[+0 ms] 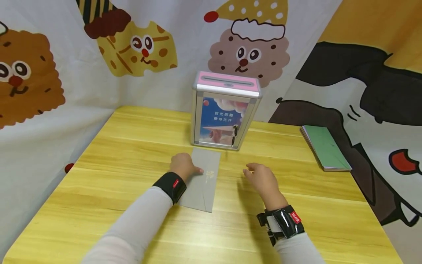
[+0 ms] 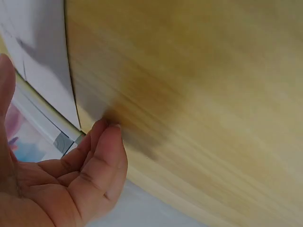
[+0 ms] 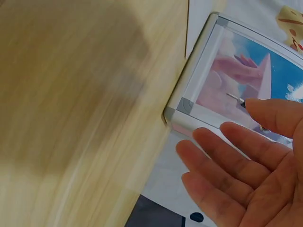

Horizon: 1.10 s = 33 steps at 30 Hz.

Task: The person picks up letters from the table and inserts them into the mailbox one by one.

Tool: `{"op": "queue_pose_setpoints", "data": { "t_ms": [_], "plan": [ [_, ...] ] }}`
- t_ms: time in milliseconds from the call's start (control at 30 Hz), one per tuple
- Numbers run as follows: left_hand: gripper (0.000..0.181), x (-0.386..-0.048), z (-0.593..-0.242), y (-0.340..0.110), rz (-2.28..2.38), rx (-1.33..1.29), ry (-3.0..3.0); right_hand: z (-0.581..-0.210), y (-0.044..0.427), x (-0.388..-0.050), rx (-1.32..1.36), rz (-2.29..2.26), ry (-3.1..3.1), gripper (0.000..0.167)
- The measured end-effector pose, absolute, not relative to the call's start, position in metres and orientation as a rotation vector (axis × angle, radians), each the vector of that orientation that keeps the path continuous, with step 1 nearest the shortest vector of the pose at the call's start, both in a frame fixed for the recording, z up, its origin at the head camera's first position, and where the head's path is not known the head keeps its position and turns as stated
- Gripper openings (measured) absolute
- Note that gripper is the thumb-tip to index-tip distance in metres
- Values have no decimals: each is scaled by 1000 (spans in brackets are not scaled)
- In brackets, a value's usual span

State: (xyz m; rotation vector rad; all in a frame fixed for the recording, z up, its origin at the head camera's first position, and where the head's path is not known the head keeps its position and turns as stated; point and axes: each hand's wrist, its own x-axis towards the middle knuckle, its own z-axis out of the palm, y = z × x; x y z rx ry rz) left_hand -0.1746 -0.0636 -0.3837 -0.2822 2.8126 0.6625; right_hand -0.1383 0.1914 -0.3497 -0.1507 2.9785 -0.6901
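Observation:
A grey envelope (image 1: 202,191) with a small gold emblem lies flat on the wooden table (image 1: 132,146), its top end at the foot of a mailbox-like box (image 1: 253,104). My left hand (image 1: 182,167) is over the envelope's left edge, thumb reaching across it. In the left wrist view its fingers (image 2: 106,161) are loosely curled beside the envelope (image 2: 45,52) and grip nothing; contact with the paper cannot be told. To the envelope's right, my right hand (image 1: 263,183) hovers above the table. The right wrist view shows its fingers (image 3: 232,165) relaxed and holding nothing.
The box has a pink top with a slot (image 1: 227,80), a picture panel on its front, and keys (image 1: 235,134) hanging from the lock. A stack of green envelopes (image 1: 326,146) lies at the table's right edge. A cartoon-printed curtain (image 1: 188,55) hangs behind.

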Motion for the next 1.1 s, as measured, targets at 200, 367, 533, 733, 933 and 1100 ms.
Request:
{"op": "queue_pose_setpoints", "data": {
  "t_ms": [200, 367, 533, 733, 933, 1100],
  "plan": [
    [67, -177, -381, -53, 255, -159, 2832, -349, 187, -139, -155, -662, 2966, 38],
    [53, -177, -378, -47, 152, -113, 2823, -348, 187, -137, -132, -648, 2957, 38],
    [35, -179, -378, -44, 208, -185, 2800, -347, 187, -135, -117, -652, 2951, 39],
    [37, -178, -374, -42, 275, -249, 2779, -348, 189, -134, -111, -635, 2949, 39],
    [43, -180, -376, -45, 309, -274, 2778, -347, 191, -133, -106, -631, 2943, 39],
    [42, -180, -383, -51, 188, -184, 2809, -348, 192, -132, -97, -637, 2942, 39]
  ]
}}
